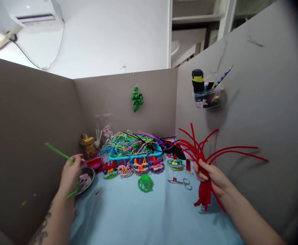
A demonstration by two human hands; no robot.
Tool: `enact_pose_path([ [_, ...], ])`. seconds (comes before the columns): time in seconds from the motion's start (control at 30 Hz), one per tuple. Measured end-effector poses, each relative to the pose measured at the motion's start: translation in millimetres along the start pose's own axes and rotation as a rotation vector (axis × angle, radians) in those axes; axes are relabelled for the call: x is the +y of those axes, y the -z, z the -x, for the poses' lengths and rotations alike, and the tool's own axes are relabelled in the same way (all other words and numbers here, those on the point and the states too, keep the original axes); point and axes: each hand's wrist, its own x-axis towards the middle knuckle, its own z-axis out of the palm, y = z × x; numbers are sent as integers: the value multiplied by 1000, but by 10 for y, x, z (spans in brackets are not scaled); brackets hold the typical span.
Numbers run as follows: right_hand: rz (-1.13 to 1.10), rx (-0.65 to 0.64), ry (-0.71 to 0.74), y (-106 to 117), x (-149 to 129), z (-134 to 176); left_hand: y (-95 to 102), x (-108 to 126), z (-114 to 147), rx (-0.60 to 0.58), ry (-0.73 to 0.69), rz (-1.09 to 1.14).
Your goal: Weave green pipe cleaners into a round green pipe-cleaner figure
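While holding red stems [205, 192] in the right hand [213, 177] and a green stem [58, 151] in the left hand [72, 173], seems to be parting stems by colour, judging from red on one side and green on the other. Probably calls, in the next move, for keeping the red bundle gathered and clear of the scissors [179, 183] nearby, and for a lighter hold on the single green length.

Both hands occupied and well apart, raised at opposite sides of the tabletop [128, 217]. On the right, closed firmly around the middle of the bundle, with the thumb laid across the front; above the grip, long red ends fanned widely, and below it, a thick cluster of ends hanging close together.

On the left, only partly curled, with the green stem running past the thumb side, jutting out to the upper left and showing again beside the wrist. Cannot tell exactly where the fingertips pinch it. Just beside that hand, partly hidden by it, a dish [93, 177] of small pieces; cannot tell whether touched.

Between the hands, untouched: an openwork green ball [145, 183], then a row of colourful figures [141, 166], and behind those a blue tray [122, 157] heaped with mixed stems.
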Motion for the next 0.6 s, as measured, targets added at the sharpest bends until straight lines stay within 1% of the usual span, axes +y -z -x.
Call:
enact_pose_path([
  [0.03,-36,-14,-15,-39,13,5,-87,72,160,-109,81,202],
  [0.07,-72,-32,-32,-90,24,14,-194,137,330,-253,165,371],
  [0.1,-102,-53,-51,-151,34,25,-321,192,510,-410,257,501],
  [0.13,-124,-75,-68,-219,44,38,-464,236,698,-543,367,592],
  [0.2,-130,-141,-120,-367,69,69,-786,290,1081,-753,534,650],
  [0.27,-90,-210,-171,-512,109,103,-1117,313,1438,-892,571,639],
  [0.3,-67,-224,-173,-577,136,121,-1271,320,1591,-948,582,618],
  [0.33,-45,-223,-157,-636,168,139,-1410,327,1719,-991,582,601],
  [0.37,-21,-213,-133,-687,204,157,-1530,333,1820,-1008,570,582],
  [0.43,49,-204,-113,-766,283,192,-1708,343,1938,-1020,480,549],
  [0.53,167,-190,-142,-836,393,230,-1827,320,1961,-931,360,485],
  [0.6,172,-136,-128,-866,445,239,-1842,274,1934,-875,351,470],
])
